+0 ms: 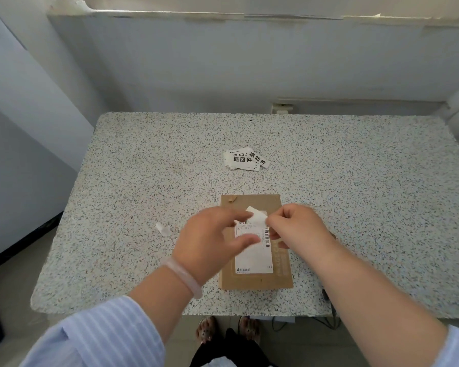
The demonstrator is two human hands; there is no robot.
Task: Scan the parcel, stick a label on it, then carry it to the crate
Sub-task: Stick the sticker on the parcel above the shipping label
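A flat brown cardboard parcel (252,280) lies near the front edge of the speckled table (143,168), with a white shipping sheet (253,256) stuck on its top. Just above the parcel's far half, both hands pinch a small white label (257,216). My left hand (210,239) holds its left side between thumb and fingers. My right hand (294,226) pinches its right edge with the fingers curled. The label's printed face is not visible.
A small pile of white printed labels (245,159) lies on the table beyond the parcel. A scrap of backing paper (162,229) rests left of my left hand. A dark cable (329,303) hangs at the table's front right edge. Walls close in behind and left.
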